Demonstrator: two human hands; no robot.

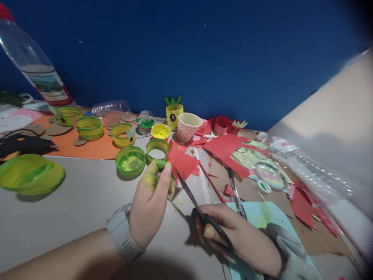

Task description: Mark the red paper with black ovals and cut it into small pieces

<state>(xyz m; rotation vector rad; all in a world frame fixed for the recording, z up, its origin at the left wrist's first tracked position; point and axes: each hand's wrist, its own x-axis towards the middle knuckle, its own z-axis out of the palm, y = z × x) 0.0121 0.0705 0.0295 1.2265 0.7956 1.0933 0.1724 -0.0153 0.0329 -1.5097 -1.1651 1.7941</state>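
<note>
My right hand grips a pair of black-handled scissors, its fingers through the handles. The blades point up and left, close to the fingertips of my left hand. That hand is pinched closed, with green and yellow paint on the fingers; anything small between them is too hidden to make out. A grey watch circles the left wrist. Just behind these fingers stand a yellow-green ring and a painted bottle-bottom cup. Cut red paper lies beyond the blade tips.
Yellow paint and green paint fill small cups near a patterned paper cup. A brush and utility knife lie mid-table. At left are a glue gun and tall bottle; a plastic bottle lies right.
</note>
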